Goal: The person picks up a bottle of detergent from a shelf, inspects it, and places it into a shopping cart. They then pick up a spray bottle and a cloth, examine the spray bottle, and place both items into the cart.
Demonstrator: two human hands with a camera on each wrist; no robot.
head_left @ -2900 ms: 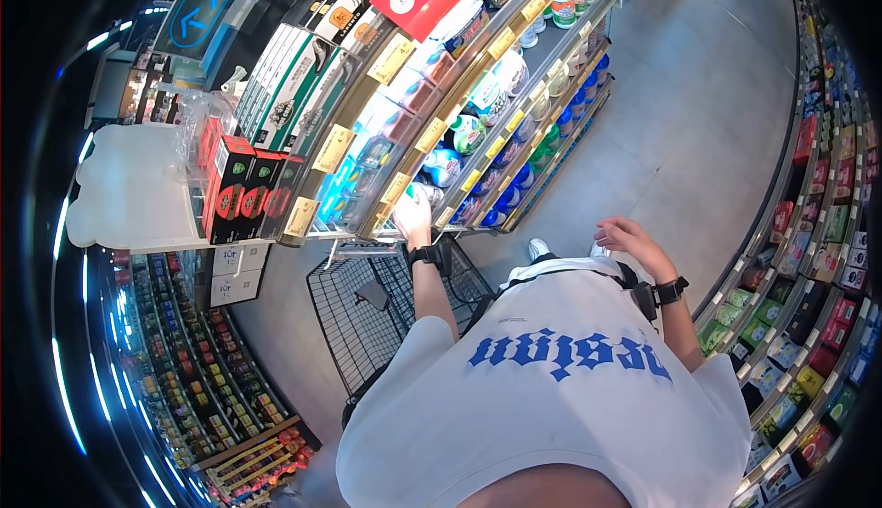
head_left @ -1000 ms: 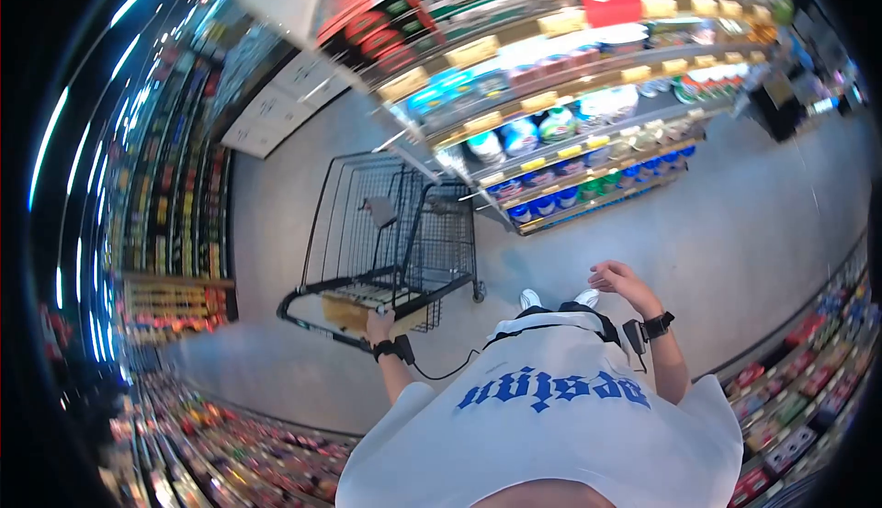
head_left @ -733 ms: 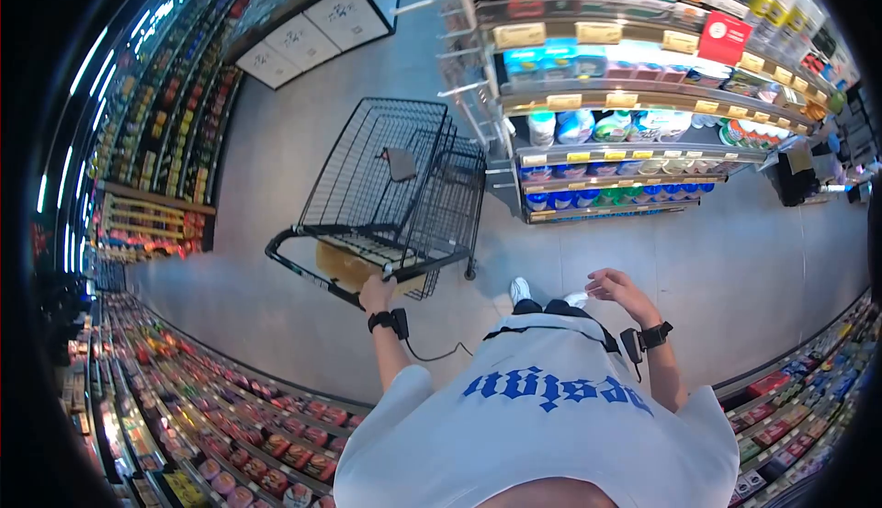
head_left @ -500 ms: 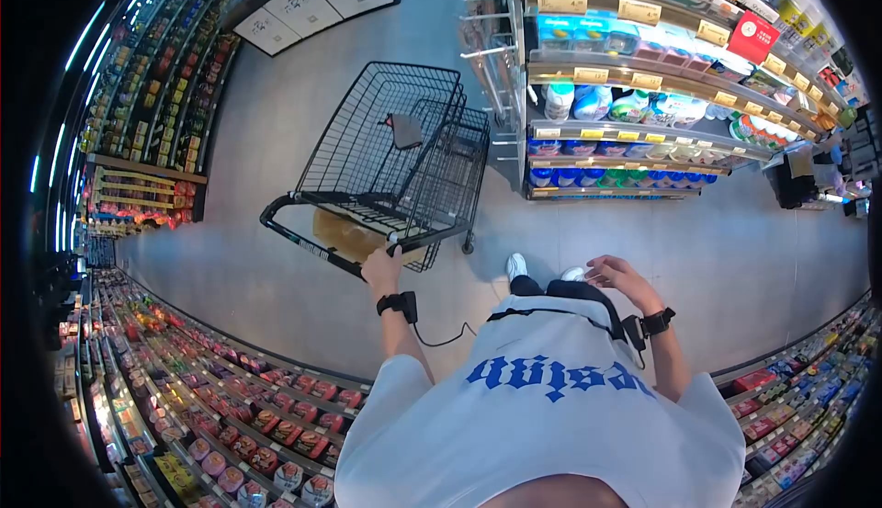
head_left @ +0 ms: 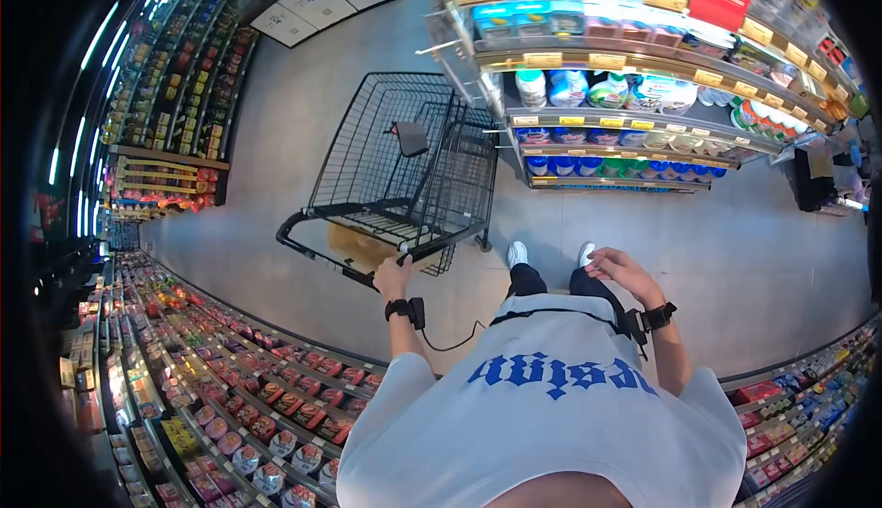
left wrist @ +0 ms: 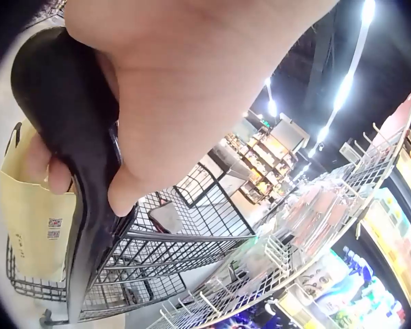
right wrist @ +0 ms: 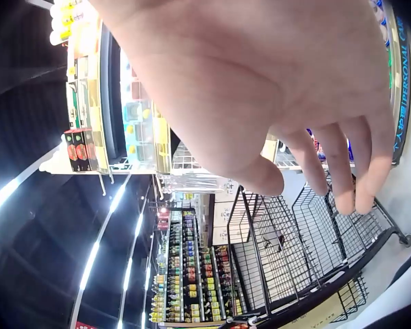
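Note:
My left hand point(head_left: 392, 276) grips the black handle point(left wrist: 63, 96) of a wire shopping cart point(head_left: 363, 145) near its right end. In the left wrist view the thumb and fingers curl round the handle. Below the handle hangs a tan bag point(left wrist: 38, 205) with small printed codes on it. A grey flap point(head_left: 412, 138) shows inside the cart's wire frame. My right hand point(head_left: 625, 271) holds nothing and hangs loosely in front of my body. In the right wrist view its fingers point(right wrist: 335, 161) are relaxed, overlapping the cart behind them.
A lit shelf unit point(head_left: 606, 60) with bottles and price tags stands ahead, its wire end rack close to the cart. White panels point(head_left: 317, 3) stand beyond the cart. Shelves of packaged goods point(head_left: 266, 389) run behind me on the left and right. Grey floor point(head_left: 570, 223) lies between.
My left hand has left the bottles on the shelf and now grips the cart handle. The view has turned and the shelf is farther off. My right hand stays loose.

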